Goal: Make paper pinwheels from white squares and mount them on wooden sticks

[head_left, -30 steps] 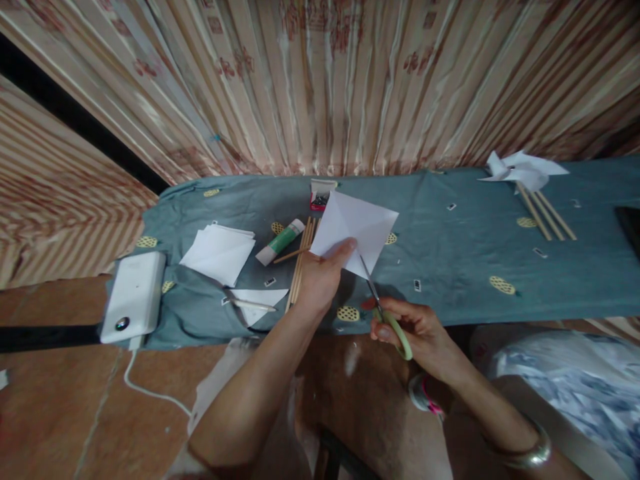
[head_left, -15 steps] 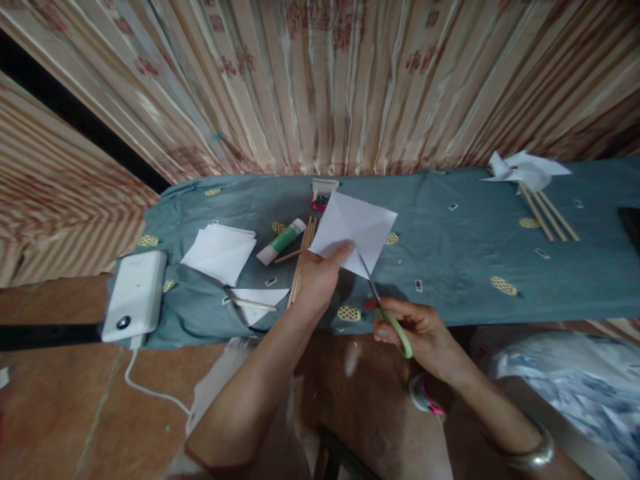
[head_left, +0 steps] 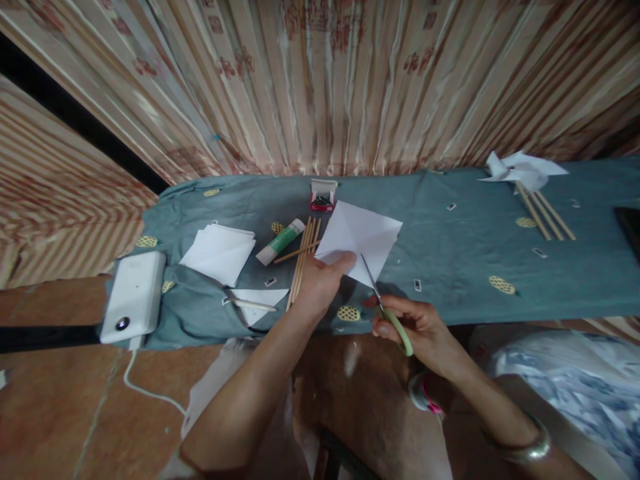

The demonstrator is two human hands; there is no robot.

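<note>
My left hand [head_left: 323, 283] pinches a square sheet of white paper [head_left: 367, 233] by its near left part, thumb on top and the other fingers hidden beneath. The paper is held over the table and shows faint creases. In my right hand [head_left: 413, 323] are scissors [head_left: 397, 330] with light green handles. Their blades reach into the paper's near edge, the tip pointing toward its middle. Just left of the paper lie several wooden sticks [head_left: 301, 270], one crossing the others. A small red open box [head_left: 323, 200] with dark bits inside stands behind.
A green and white glue stick [head_left: 281, 242], a stack of white paper [head_left: 220, 252] and a pen [head_left: 253, 305] on a paper triangle [head_left: 260, 295] lie left. A white power bank [head_left: 134, 293] sits at the left end. Paper pinwheels [head_left: 530, 172] on sticks lie far right.
The paper in my left hand has shifted slightly right and toward me, uncovering more of the red box. The scissors stay in the paper's near edge, almost in the same spot.
</note>
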